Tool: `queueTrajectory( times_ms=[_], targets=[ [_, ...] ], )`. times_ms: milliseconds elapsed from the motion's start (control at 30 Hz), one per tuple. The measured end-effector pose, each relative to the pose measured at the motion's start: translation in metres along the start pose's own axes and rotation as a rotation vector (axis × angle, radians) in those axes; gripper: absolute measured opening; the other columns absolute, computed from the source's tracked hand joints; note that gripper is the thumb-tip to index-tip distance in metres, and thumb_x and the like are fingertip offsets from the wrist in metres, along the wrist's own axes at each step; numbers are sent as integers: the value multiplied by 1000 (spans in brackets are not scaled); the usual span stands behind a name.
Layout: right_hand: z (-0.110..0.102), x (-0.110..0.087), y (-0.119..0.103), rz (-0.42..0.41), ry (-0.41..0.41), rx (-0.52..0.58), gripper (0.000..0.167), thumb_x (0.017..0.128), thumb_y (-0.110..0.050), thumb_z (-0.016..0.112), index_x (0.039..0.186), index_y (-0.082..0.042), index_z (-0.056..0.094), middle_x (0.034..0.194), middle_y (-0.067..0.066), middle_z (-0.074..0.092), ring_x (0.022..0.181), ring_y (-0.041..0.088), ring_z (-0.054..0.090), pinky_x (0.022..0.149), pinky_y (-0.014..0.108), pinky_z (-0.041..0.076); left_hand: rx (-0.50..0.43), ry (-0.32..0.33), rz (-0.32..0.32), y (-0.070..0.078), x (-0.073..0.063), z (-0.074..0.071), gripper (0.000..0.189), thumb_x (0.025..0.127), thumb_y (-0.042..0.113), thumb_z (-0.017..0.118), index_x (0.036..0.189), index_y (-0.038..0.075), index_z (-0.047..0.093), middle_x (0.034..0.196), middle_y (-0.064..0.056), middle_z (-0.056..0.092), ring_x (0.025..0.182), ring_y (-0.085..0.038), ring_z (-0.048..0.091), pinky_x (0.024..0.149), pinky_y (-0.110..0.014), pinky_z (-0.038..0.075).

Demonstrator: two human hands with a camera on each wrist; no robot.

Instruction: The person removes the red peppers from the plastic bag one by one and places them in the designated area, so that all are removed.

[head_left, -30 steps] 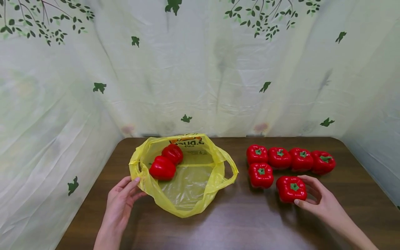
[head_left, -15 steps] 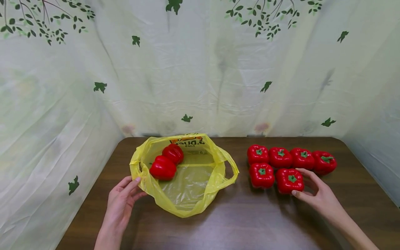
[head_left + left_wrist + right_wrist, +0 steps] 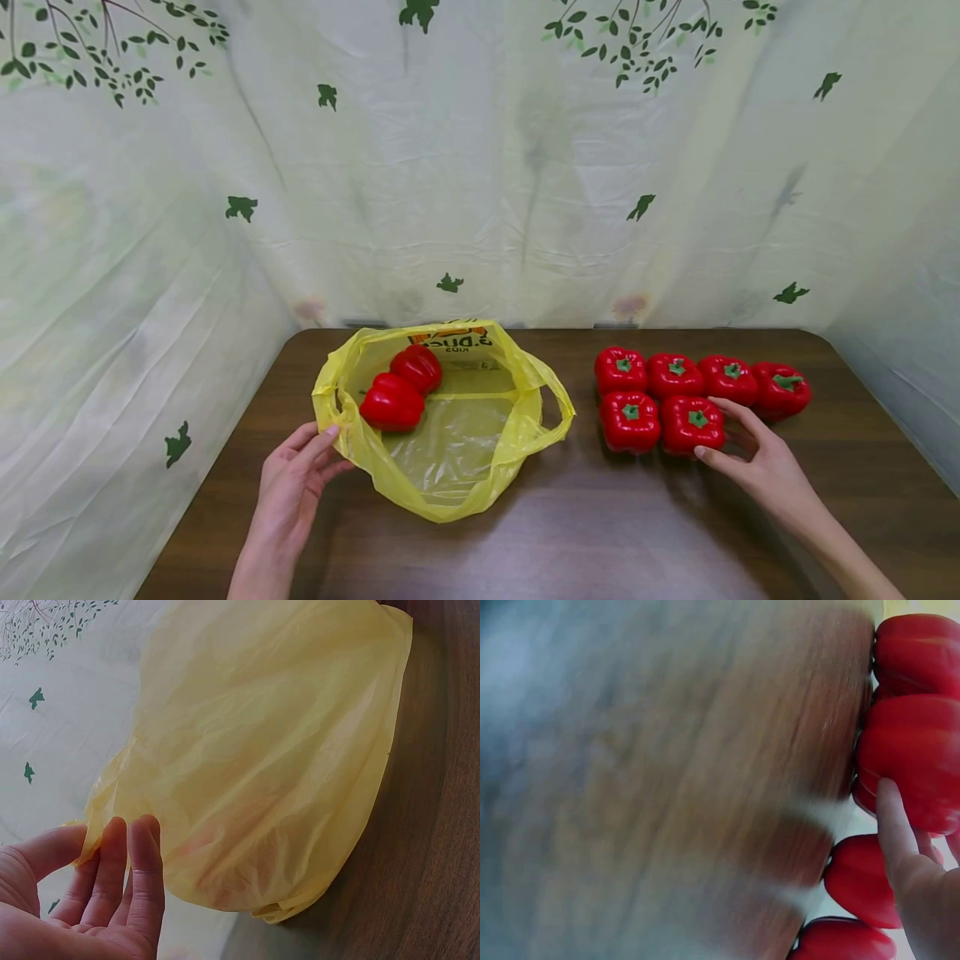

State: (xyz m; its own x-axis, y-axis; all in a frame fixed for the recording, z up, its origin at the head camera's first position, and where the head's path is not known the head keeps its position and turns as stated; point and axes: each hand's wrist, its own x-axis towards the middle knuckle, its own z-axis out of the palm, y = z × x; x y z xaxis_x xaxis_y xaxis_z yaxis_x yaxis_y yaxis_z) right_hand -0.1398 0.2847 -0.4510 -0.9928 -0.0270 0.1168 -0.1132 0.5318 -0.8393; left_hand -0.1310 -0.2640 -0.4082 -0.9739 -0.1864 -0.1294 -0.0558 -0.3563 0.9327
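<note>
My left hand pinches the left handle edge of a yellow plastic bag between thumb and fingers; the left wrist view shows the thin film caught at the fingertips. Two red bell peppers lie inside the bag's wide mouth, on its left side. On the right, my right hand holds a glossy red bell pepper with a green stem, thumb at its front and fingers at its right side. That pepper stands right beside another bell pepper. In the right wrist view the thumb touches the held pepper.
Behind the held pepper runs a row of several red bell peppers, the rightmost one tilted. The dark wooden table ends at a pale hanging cloth printed with leaves, which also rises at both sides.
My right hand has moved the bell pepper away from me and slightly left, up beside its neighbour in the front row. The left hand and the bag have stayed put.
</note>
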Motion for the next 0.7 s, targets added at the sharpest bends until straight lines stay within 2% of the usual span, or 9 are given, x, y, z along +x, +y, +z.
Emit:
queueTrajectory(
  times_ms=[433,700],
  targets=[
    [1,0,-1,24,-9,-9,69,92,-28,72,149,-15,36,139,13,45,102,-14,49,74,21,55,-5,1,-3,0,0,-1,10,97,11,64,102,12,72,98,-2,73,83,-15,70,71,-31,59],
    [-3,-7,-4,-27,13,63,68,92,-20,72,148,-10,35,138,11,44,107,-9,54,79,15,53,-6,-3,-1,0,-1,-1,9,97,10,64,102,10,71,98,-2,72,84,-16,70,72,-31,59]
  ],
)
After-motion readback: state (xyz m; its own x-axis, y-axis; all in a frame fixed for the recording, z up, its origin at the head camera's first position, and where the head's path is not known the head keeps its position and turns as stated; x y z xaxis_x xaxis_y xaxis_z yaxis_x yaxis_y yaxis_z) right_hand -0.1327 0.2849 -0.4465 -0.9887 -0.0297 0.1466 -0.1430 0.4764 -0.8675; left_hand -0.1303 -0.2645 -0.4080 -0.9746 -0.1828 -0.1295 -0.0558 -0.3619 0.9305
